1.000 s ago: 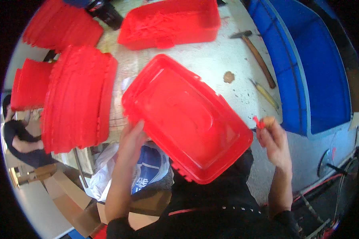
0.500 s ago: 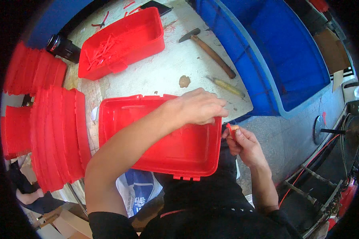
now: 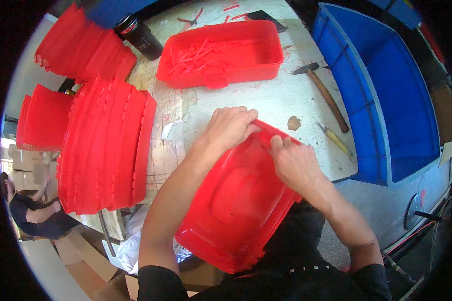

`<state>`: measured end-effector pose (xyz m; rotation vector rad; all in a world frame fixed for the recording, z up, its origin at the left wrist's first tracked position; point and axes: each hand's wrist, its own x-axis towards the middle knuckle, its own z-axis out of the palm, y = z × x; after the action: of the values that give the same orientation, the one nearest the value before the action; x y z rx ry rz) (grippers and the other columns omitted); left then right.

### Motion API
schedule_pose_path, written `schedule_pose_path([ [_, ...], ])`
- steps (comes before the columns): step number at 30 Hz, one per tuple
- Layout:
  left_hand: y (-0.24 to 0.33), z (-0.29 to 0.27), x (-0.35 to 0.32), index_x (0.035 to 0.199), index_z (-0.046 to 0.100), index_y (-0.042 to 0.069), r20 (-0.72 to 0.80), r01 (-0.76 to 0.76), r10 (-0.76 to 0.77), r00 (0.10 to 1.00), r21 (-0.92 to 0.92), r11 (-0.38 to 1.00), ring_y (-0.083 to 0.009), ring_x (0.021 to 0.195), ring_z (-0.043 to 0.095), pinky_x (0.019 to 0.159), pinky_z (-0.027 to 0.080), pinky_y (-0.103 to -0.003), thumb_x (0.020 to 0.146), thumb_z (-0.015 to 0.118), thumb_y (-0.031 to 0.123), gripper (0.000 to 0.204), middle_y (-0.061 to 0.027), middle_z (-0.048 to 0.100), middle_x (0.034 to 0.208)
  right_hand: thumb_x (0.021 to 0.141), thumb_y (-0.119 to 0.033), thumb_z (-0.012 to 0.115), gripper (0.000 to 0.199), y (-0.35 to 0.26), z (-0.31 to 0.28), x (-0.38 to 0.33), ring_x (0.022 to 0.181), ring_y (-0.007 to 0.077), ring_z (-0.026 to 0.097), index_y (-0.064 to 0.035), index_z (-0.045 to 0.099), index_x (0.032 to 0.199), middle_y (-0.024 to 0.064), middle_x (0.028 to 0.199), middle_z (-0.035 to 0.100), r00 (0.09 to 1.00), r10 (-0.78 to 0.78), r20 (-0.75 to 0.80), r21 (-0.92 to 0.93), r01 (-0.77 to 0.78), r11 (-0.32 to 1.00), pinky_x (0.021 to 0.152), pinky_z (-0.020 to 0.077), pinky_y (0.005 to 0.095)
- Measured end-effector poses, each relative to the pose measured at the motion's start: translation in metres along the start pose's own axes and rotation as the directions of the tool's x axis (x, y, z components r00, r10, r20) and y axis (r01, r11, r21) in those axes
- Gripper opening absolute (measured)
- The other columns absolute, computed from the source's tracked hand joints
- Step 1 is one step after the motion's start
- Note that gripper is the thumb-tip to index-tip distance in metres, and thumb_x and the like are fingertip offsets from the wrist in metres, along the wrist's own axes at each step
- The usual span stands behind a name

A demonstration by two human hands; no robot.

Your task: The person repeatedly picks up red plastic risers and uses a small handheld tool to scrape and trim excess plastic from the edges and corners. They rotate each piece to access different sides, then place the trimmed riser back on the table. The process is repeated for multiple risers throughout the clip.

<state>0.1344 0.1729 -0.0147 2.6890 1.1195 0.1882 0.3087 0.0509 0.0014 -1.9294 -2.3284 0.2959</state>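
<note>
As the red tub (image 3: 236, 200) leans on the table (image 3: 276, 100) edge against our lap, both hands, left (image 3: 229, 128) and right (image 3: 294, 163), grip its far rim; we judge trimming continues, needing steady hold.

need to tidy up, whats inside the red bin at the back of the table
The red bin holds a loose pile of thin red plastic strips, mostly on its left side. The right part shows bare red floor. Anything beneath the strips is covered.

Both hands (image 3: 263, 143) on red lid (image 3: 236, 205)
</note>
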Motion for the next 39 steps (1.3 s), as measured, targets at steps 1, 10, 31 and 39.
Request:
schedule_pose_path([
  [1,-0.003,0.002,-0.001,0.088,0.063,0.006,-0.062,-0.010,0.010,0.998,-0.008,1.000,-0.0386,0.083,0.066,0.069,0.052,-0.051,0.084,0.073,0.033,0.029,-0.0155,0.067,0.084,0.086,-0.009,0.060,0.008,0.001,0.004,0.011,0.069,0.0313,0.071,-0.0040,0.057,0.091,0.0150,0.080,0.069,0.999,-0.027,-0.042,-0.034,0.026,0.999,0.062,0.0575,0.0433],
  [10,-0.022,-0.028,0.001,0.086,0.069,0.002,0.182,0.051,-0.067,0.981,0.091,0.995,-0.0403,0.086,0.068,0.075,0.054,-0.049,0.078,0.077,0.031,0.031,-0.0217,0.070,0.087,0.095,-0.019,0.055,0.018,0.014,0.013,0.054,0.062,0.0292,0.070,-0.0047,0.061,0.086,0.0117,0.075,0.069,0.970,-0.236,-0.058,-0.137,0.227,0.964,0.065,0.0567,0.0437],
  [31,-0.025,0.000,0.004,0.091,0.070,0.005,0.028,-0.079,0.082,0.996,-0.105,0.991,-0.0418,0.076,0.067,0.068,0.053,-0.050,0.079,0.074,0.032,0.030,-0.0228,0.068,0.075,0.099,-0.027,0.057,0.029,0.000,0.024,0.050,0.057,0.0279,0.067,-0.0040,0.061,0.082,0.0147,0.069,0.068,0.985,-0.013,-0.170,-0.140,-0.011,0.990,0.050,0.0522,0.0388],
  [39,-0.016,0.000,-0.004,0.083,0.067,0.000,-0.007,-0.102,0.102,0.995,0.042,0.994,-0.0398,0.071,0.069,0.066,0.053,-0.050,0.081,0.070,0.028,0.028,-0.0219,0.067,0.070,0.106,-0.026,0.045,0.034,-0.006,0.007,0.057,0.055,0.0097,0.044,-0.0020,0.064,0.093,0.0000,0.065,0.050,0.716,0.193,0.671,0.695,-0.698,0.175,0.052,0.0383,0.0280],
])
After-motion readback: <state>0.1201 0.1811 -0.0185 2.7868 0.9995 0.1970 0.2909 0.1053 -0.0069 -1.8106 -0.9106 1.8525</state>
